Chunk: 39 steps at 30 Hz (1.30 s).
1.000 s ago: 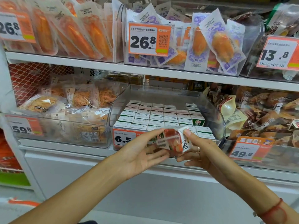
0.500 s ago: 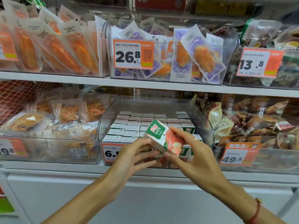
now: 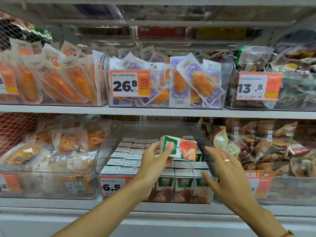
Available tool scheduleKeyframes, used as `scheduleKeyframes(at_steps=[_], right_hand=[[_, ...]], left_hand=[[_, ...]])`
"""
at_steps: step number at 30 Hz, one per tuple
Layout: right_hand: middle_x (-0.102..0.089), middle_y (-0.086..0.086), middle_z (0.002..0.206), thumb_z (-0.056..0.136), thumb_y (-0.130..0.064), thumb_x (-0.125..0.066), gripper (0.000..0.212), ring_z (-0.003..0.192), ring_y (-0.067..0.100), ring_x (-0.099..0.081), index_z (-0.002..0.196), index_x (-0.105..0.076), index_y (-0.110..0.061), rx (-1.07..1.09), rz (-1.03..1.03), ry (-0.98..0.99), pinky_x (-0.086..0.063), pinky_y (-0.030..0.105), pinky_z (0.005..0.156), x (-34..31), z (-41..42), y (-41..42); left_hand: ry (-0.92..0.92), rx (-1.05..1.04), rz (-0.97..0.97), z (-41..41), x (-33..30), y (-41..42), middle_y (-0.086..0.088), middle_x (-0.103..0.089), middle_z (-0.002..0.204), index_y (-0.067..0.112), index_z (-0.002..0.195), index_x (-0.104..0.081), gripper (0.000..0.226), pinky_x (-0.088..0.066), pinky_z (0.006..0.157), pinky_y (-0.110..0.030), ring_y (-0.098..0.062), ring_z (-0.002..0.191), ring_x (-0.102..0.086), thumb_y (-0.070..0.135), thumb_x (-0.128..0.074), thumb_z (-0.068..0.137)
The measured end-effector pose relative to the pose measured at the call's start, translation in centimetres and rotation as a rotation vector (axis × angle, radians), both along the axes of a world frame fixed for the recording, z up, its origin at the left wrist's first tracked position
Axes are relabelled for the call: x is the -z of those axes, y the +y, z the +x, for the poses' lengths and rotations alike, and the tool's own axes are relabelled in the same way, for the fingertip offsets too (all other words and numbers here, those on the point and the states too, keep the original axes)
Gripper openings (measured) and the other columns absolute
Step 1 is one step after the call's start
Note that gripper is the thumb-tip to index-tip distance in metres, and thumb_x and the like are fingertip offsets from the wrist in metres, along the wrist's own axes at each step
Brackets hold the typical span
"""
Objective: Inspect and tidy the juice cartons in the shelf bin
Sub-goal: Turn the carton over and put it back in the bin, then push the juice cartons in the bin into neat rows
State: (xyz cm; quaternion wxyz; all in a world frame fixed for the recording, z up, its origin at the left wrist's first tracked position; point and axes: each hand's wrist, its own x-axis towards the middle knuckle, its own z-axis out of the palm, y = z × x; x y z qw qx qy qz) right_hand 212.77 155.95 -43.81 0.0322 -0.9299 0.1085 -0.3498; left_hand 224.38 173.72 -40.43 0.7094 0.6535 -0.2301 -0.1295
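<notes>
A clear plastic shelf bin (image 3: pixel 109 149) on the lower shelf holds several rows of upright juice cartons (image 3: pixel 126 162) with white tops. My left hand (image 3: pixel 152 166) holds one green, white and red juice carton (image 3: pixel 181 148) on its side above the rows, fingers on its left end. My right hand (image 3: pixel 224 170) hovers just right of it with fingers spread, not touching the carton, over the bin's right front corner.
An orange 6.5 price tag (image 3: pixel 111 186) hangs on the bin's front. Bins of bagged snacks (image 3: pixel 51 151) flank it left and right (image 3: pixel 266 147). The shelf above (image 3: pixel 153 112) carries bins of pouches with 26.8 and 13.8 tags.
The carton has risen over the bin and now lies sideways in my left hand. My right hand has let go of it and drawn off to the right. The view moved closer.
</notes>
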Motion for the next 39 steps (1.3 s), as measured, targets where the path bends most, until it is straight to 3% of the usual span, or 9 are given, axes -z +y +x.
scheduleKeyframes(at_steps=[3,7,12,16,18,21,27,35,39], right_hand=[[-0.056,0.013,0.138,0.084,-0.028,-0.073,0.065,0.131,0.032,-0.049,0.139,-0.050,-0.002,0.150,-0.023,0.001,-0.037,0.044,0.111,0.4,-0.2,-1.2],[-0.063,0.012,0.128,0.083,-0.018,-0.073,0.054,0.123,0.031,-0.056,0.132,-0.056,-0.002,0.150,-0.036,-0.064,-0.039,0.047,0.110,1.0,0.1,-1.1],[-0.066,0.011,0.120,0.080,-0.012,-0.074,0.052,0.120,0.032,-0.057,0.128,-0.058,-0.002,0.140,0.013,-0.121,-0.042,0.049,0.107,1.3,0.4,-1.1],[-0.063,0.009,0.126,0.085,-0.015,-0.069,0.051,0.127,0.030,-0.052,0.134,-0.054,-0.005,0.122,0.043,-0.107,-0.035,0.046,0.113,1.5,0.5,-1.3],[-0.061,0.007,0.129,0.088,-0.016,-0.065,0.051,0.129,0.028,-0.049,0.136,-0.052,-0.007,0.110,0.054,-0.096,-0.030,0.043,0.116,1.5,0.4,-1.4],[-0.060,0.006,0.131,0.089,-0.017,-0.063,0.050,0.131,0.026,-0.047,0.137,-0.051,-0.009,0.097,0.066,-0.094,-0.027,0.041,0.118,1.3,0.4,-1.3],[-0.060,0.006,0.131,0.090,-0.018,-0.063,0.050,0.131,0.026,-0.048,0.137,-0.051,-0.010,0.106,0.063,-0.091,-0.021,0.036,0.117,1.5,0.3,-1.4],[-0.061,0.007,0.129,0.088,-0.017,-0.066,0.050,0.128,0.027,-0.050,0.135,-0.053,-0.008,0.108,0.040,-0.115,-0.026,0.039,0.115,1.7,0.5,-1.5],[-0.062,0.008,0.127,0.086,-0.017,-0.068,0.051,0.126,0.028,-0.053,0.134,-0.054,-0.008,0.123,0.024,-0.122,-0.025,0.039,0.114,1.8,0.5,-1.5]], left_hand=[[0.007,-0.004,-0.009,1.1,-0.3,-3.8,0.002,-0.060,0.117,0.024,0.123,-0.047,0.029,-0.051,0.096,-0.034,-0.014,0.104,-0.062,0.033,-0.057,0.097],[-0.166,-0.034,0.157,1.9,0.8,-7.0,0.017,-0.051,0.102,0.031,0.122,-0.042,0.028,-0.045,0.076,-0.021,-0.003,0.093,-0.054,0.032,-0.057,0.097],[-0.395,0.038,0.365,3.3,0.9,-6.9,0.001,-0.062,0.118,0.021,0.129,-0.052,0.038,-0.052,0.092,-0.038,-0.015,0.104,-0.059,0.023,-0.065,0.094],[-0.769,0.170,0.653,4.6,-1.0,-7.2,-0.001,-0.058,0.132,0.025,0.141,-0.049,0.052,-0.048,0.097,-0.038,-0.021,0.117,-0.057,0.030,-0.067,0.092],[-0.880,0.216,0.739,4.7,-1.6,-8.1,-0.002,-0.054,0.121,0.026,0.137,-0.053,0.047,-0.043,0.094,-0.036,-0.023,0.115,-0.052,0.032,-0.066,0.092],[-0.931,0.285,0.809,4.8,-1.8,-9.4,-0.001,-0.051,0.104,0.020,0.126,-0.062,0.035,-0.040,0.087,-0.033,-0.024,0.111,-0.047,0.029,-0.065,0.092],[-0.896,0.327,0.872,5.2,-0.4,-10.6,-0.002,-0.055,0.136,0.020,0.137,-0.052,0.045,-0.042,0.103,-0.036,-0.021,0.123,-0.052,0.030,-0.063,0.094],[-0.932,0.311,0.866,6.2,1.0,-9.7,0.006,-0.055,0.140,0.025,0.130,-0.062,0.033,-0.040,0.105,-0.035,-0.016,0.127,-0.049,0.034,-0.054,0.099],[-0.985,0.300,0.844,6.4,1.4,-9.7,0.007,-0.059,0.128,0.028,0.124,-0.066,0.032,-0.042,0.100,-0.039,-0.016,0.120,-0.050,0.041,-0.052,0.098]])
